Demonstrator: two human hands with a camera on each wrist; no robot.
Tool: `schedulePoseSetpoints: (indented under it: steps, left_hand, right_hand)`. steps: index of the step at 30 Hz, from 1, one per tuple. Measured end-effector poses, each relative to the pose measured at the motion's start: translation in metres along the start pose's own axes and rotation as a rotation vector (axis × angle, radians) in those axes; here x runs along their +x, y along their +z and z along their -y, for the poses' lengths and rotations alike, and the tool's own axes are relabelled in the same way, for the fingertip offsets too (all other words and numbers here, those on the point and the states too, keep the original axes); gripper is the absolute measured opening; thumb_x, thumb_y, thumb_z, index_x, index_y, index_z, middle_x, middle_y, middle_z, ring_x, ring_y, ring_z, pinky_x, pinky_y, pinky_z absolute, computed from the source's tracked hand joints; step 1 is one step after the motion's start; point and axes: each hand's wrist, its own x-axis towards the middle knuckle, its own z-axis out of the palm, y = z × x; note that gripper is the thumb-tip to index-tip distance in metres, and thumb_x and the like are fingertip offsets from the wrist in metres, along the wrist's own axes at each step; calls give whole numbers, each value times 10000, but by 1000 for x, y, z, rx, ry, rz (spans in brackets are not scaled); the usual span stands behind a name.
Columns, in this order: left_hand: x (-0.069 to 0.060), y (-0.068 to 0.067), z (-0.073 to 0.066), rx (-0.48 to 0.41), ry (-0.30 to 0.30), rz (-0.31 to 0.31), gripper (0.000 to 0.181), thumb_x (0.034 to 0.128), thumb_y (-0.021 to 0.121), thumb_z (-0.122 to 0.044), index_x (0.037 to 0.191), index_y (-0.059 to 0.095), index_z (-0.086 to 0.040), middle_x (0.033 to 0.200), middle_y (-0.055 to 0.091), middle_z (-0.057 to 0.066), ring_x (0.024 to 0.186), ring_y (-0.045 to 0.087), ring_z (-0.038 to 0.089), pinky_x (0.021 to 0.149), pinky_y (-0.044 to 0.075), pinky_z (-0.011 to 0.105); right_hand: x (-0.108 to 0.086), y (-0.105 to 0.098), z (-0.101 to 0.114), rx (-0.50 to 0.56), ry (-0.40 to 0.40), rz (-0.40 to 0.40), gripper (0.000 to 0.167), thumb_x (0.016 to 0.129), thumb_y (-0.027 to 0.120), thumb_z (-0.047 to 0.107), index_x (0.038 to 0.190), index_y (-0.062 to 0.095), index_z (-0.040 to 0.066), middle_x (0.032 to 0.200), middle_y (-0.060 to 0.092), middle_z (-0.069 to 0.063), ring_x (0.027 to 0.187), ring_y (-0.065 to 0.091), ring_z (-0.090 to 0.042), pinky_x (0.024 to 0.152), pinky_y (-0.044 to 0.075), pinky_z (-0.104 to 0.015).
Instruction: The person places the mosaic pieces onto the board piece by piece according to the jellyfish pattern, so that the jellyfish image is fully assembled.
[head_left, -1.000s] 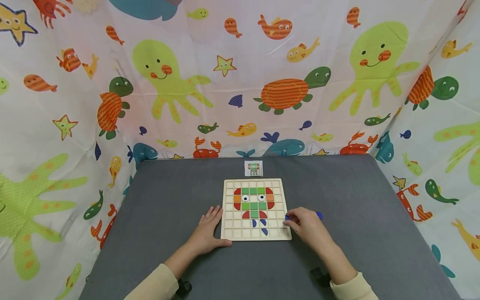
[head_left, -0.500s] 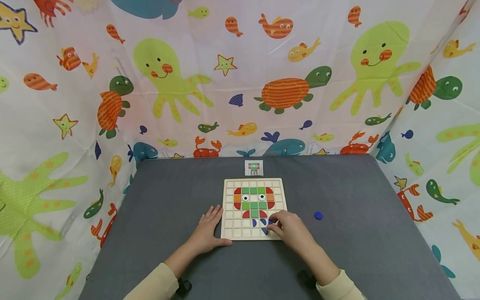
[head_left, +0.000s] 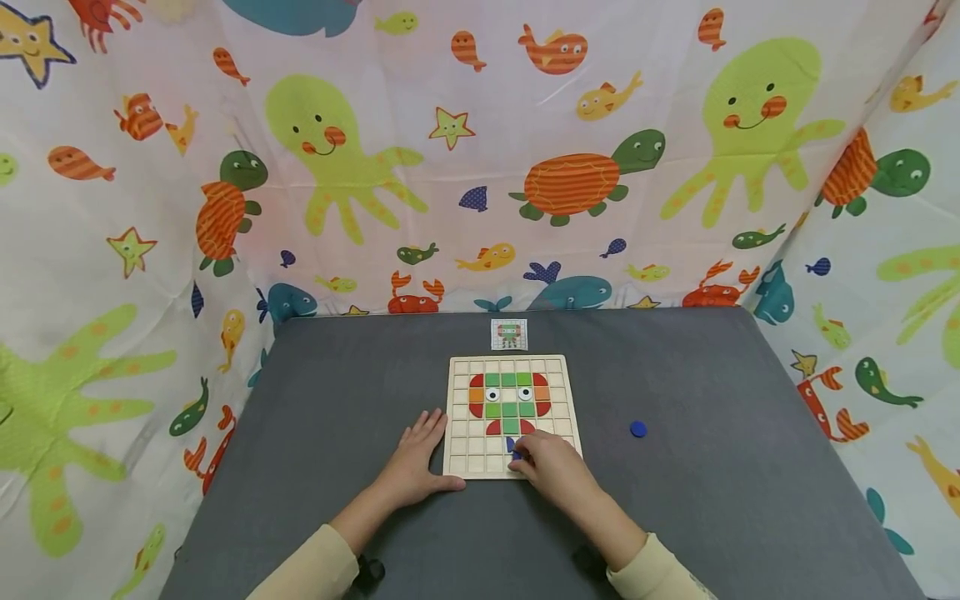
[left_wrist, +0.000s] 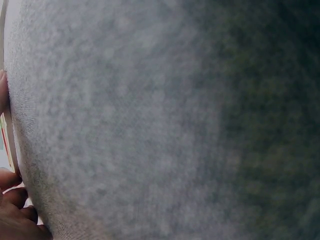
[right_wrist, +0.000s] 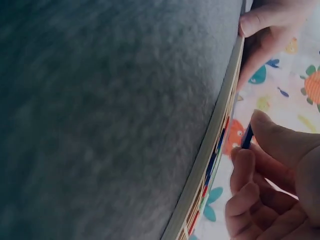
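A wooden grid board [head_left: 459,417] lies on the table with red, orange and green tiles forming a figure, including two eye tiles [head_left: 492,395]. My left hand [head_left: 414,462] rests along the board's left edge, fingers straight and thumb at the near corner. Over the lower middle of the board, my right hand [head_left: 553,468] pinches a small blue tile [right_wrist: 247,136] between thumb and fingertips, held just above the board in the right wrist view. A blue quarter-round tile [head_left: 511,444] sits on the grid beside the fingertips. Other blue tiles there are hidden under this hand in the head view.
A small picture card [head_left: 509,334] lies beyond the board, showing a similar figure. To the right of the board is a round blue piece [head_left: 638,429] on the grey tabletop [head_left: 360,375]. A curtain [head_left: 450,183] printed with sea animals surrounds the table.
My right hand has moved left from the board's right edge to its lower middle, carrying the blue tile. It uncovered the round blue piece on the table. The left hand stays put.
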Motion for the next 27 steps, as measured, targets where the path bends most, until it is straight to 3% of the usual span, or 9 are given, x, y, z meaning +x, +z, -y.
schedulePoseSetpoints:
  steps: [4, 14, 27]
  left_hand:
    - [1, 1, 1, 9, 3, 4, 1194, 731, 823, -625, 1617, 225, -93, 1689, 186, 97, 1573, 94, 318, 1243, 147, 582]
    - [1, 1, 1, 3, -1, 6, 1195, 732, 819, -630, 1619, 219, -100, 1691, 181, 91, 1576, 83, 306, 1246, 139, 576]
    - [0, 0, -1, -3, 1, 2, 1187, 736, 826, -613, 1617, 225, -91, 1688, 187, 100, 1574, 92, 316, 1244, 143, 582]
  right_hand:
    - [3, 4, 4, -25, 10, 34, 167, 813, 852, 205, 867, 741, 92, 730, 583, 62, 632, 487, -74, 600, 463, -281]
    - [6, 6, 11, -45, 55, 112, 185, 787, 873, 199, 872, 756, 84, 751, 628, 19, 652, 516, -103, 628, 494, -314]
    - [7, 10, 10, -55, 44, 110, 177, 794, 866, 196, 868, 738, 99, 736, 570, 30, 637, 473, -115, 603, 447, -294]
